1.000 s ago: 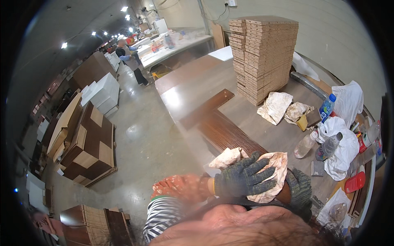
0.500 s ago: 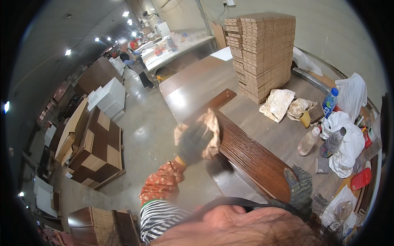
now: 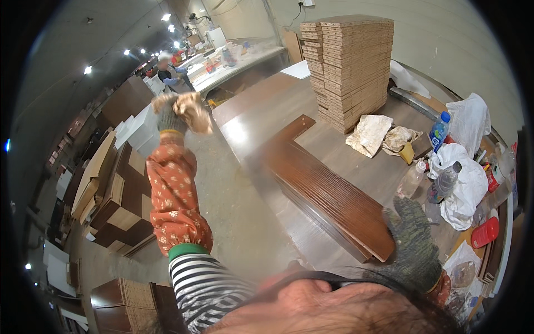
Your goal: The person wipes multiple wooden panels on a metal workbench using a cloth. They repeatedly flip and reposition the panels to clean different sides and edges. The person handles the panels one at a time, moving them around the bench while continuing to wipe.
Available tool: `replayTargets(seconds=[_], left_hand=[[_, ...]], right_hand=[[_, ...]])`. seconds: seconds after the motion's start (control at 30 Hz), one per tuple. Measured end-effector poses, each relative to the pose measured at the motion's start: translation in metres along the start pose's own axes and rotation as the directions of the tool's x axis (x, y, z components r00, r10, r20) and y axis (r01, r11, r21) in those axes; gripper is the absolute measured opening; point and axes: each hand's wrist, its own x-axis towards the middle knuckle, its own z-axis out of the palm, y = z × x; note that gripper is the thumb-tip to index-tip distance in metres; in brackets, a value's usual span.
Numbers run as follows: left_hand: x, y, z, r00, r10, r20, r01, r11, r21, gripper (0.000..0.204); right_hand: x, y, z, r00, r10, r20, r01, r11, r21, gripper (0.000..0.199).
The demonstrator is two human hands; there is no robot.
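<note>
My left hand (image 3: 167, 114), in a grey knit glove with a red floral sleeve, is stretched far out to the left and grips a stained cloth rag (image 3: 193, 110) above the floor. My right hand (image 3: 413, 238), also gloved, rests on the near end of a dark brown grooved wooden panel (image 3: 328, 197) lying on the worktable (image 3: 261, 119). The fingers of that hand lie flat against the panel's corner.
A tall stack of tan boards (image 3: 350, 61) stands at the table's back. Crumpled rags (image 3: 374, 133), plastic bottles (image 3: 438, 131) and white bags (image 3: 466, 178) sit on the right. Brown panels (image 3: 119, 195) lie piled on the floor at left. A person (image 3: 167, 71) works far off.
My left hand has swung with the rag from the panel's near end out to the far left and upward. The right hand stays at the panel's near corner.
</note>
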Motion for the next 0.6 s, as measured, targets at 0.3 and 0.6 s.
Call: replayTargets(seconds=[0.3, 0.6], left_hand=[[-0.112, 0.243, -0.008, 0.788, 0.537, 0.302, -0.205, 0.692, -0.693, 0.054], [-0.182, 0.299, 0.019, 0.669, 0.689, 0.278, -0.263, 0.570, -0.779, 0.066]], right_hand=[[0.035, -0.021, 0.003, 0.956, 0.114, 0.269, -0.102, 0.993, -0.058, 0.105], [0.043, -0.015, 0.026, 0.999, 0.052, -0.017, -0.048, 0.987, 0.152, 0.082]])
